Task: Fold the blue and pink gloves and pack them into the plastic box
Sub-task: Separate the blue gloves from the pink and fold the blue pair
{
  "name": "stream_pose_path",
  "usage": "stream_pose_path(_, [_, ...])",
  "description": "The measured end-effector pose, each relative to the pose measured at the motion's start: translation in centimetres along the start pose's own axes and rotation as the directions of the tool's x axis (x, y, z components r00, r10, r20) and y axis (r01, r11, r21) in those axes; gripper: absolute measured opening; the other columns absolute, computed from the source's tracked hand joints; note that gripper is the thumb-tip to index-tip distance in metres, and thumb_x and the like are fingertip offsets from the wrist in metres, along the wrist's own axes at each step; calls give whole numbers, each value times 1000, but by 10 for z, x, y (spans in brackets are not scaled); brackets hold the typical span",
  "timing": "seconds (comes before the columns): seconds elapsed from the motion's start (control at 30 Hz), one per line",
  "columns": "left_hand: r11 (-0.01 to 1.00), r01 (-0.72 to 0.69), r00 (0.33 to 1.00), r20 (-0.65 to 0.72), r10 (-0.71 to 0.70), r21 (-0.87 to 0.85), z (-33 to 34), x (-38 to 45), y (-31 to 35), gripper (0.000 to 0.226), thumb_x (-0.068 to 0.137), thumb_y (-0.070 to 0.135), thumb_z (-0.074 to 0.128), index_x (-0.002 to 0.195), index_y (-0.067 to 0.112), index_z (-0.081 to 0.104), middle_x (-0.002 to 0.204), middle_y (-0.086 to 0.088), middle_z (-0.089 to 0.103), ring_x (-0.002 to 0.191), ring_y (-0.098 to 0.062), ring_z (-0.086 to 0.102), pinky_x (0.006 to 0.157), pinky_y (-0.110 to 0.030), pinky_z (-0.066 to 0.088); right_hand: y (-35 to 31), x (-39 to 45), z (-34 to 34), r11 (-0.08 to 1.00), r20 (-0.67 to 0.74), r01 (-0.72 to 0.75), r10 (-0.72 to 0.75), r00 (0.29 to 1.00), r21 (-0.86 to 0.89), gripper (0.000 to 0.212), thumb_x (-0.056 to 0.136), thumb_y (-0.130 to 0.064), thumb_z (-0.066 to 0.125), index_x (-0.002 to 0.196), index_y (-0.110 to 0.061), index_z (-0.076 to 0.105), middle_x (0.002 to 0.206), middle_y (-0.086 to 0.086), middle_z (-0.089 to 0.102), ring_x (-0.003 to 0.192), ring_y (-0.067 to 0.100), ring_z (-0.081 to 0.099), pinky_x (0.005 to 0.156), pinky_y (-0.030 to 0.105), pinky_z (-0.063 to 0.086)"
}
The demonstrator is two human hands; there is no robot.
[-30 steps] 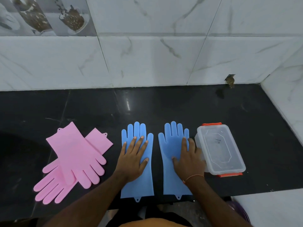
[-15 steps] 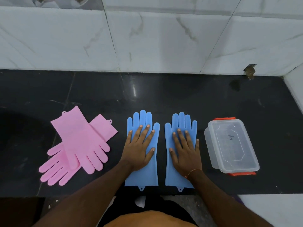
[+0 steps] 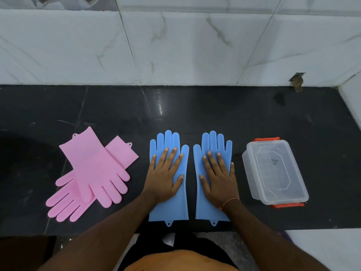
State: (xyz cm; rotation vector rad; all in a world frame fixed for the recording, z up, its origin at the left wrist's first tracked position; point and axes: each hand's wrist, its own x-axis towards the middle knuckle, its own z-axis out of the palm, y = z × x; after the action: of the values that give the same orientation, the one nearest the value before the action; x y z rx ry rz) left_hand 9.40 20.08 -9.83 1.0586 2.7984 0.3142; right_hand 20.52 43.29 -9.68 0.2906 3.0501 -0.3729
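Observation:
Two blue gloves lie flat side by side on the black counter, fingers pointing to the wall. My left hand (image 3: 165,177) rests flat with spread fingers on the left blue glove (image 3: 168,208). My right hand (image 3: 217,178) rests flat on the right blue glove (image 3: 213,141). Two pink gloves (image 3: 93,173) lie crossed over each other at the left, fingers toward me. A clear plastic box (image 3: 273,171) with orange clips and its lid on stands to the right of the blue gloves.
The black counter (image 3: 195,114) runs to a white marble tiled wall (image 3: 175,45) at the back and a white wall at the right. The counter's front edge lies just below the glove cuffs. A dark stain sits at the far right corner.
My right hand has slid from the glove's right edge by the box to the glove's middle. The camera has tilted down and the view has shifted slightly.

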Motion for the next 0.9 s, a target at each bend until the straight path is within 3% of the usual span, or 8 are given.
stream_pose_path(0.23, [1000, 15, 999, 30, -15, -13, -3, 1, 2, 75, 109, 66, 27, 174, 33, 11, 184, 4, 6, 170, -24, 0, 133, -64, 12, -5, -2, -10, 1000, 45, -13, 14, 999, -8, 72, 106, -63, 25, 168, -31, 6, 177, -8, 1, 163, 22, -7, 127, 67, 9])
stream_pose_path(0.33, [997, 75, 997, -15, -75, -22, -15, 4, 11, 75, 106, 66, 32, 172, 31, 23, 180, 4, 21, 166, -26, 18, 128, -67, 23, -12, -10, -21, 998, 36, -55, 55, 998, 15, 73, 106, -62, 27, 168, -30, 6, 176, -9, -1, 162, 20, -8, 128, 63, 1])
stream_pose_path(0.4, [997, 60, 992, -111, -66, -57, -27, 14, 26, 72, 104, 63, 41, 168, 31, 33, 170, 5, 37, 155, -23, 35, 118, -60, 35, -19, -26, -29, 994, 12, -96, 95, 995, 53, 71, 107, -60, 30, 168, -28, 14, 176, -6, 7, 163, 22, 1, 128, 58, 4])
stream_pose_path(0.47, [990, -3, 985, -171, -22, -139, -38, 30, 50, 63, 102, 58, 49, 159, 31, 46, 157, 7, 52, 141, -20, 48, 110, -51, 42, -27, -48, -35, 980, -15, -157, 160, 987, 122, 68, 105, -55, 41, 164, -23, 31, 169, 2, 35, 156, 28, 31, 125, 57, 29])
stream_pose_path(0.53, [959, -30, 991, -130, -7, -282, -49, 51, 78, 50, 102, 52, 54, 145, 28, 59, 139, 5, 67, 124, -19, 61, 102, -43, 53, -30, -72, -37, 949, -49, -249, 263, 964, 192, 61, 104, -48, 52, 156, -19, 43, 153, 5, 54, 139, 27, 51, 110, 50, 51])
stream_pose_path(0.67, [892, 0, 1000, -4, -2, -452, -58, 92, 131, 29, 106, 46, 60, 108, 20, 73, 87, 4, 74, 76, -14, 69, 76, -31, 62, -27, -104, -40, 816, 73, -469, 474, 877, 337, 65, 100, -39, 66, 156, -17, 42, 149, 9, 51, 131, 27, 49, 105, 45, 51])
stream_pose_path(0.73, [927, 62, 995, 91, -31, -371, -55, 109, 152, 41, 108, 52, 56, 101, 16, 73, 85, 0, 75, 77, -16, 70, 78, -33, 63, -22, -111, -43, 748, 141, -551, 541, 829, 371, 69, 98, -36, 69, 156, -13, 40, 149, 13, 49, 133, 31, 49, 110, 48, 48])
stream_pose_path(0.9, [975, 172, 953, 276, -128, -139, -40, 133, 169, 51, 104, 58, 60, 121, 11, 70, 112, -6, 75, 105, -25, 73, 90, -36, 58, -15, -113, -43, 682, 214, -586, 554, 805, 437, 71, 95, -33, 74, 155, -12, 41, 138, 13, 53, 124, 29, 56, 104, 46, 51])
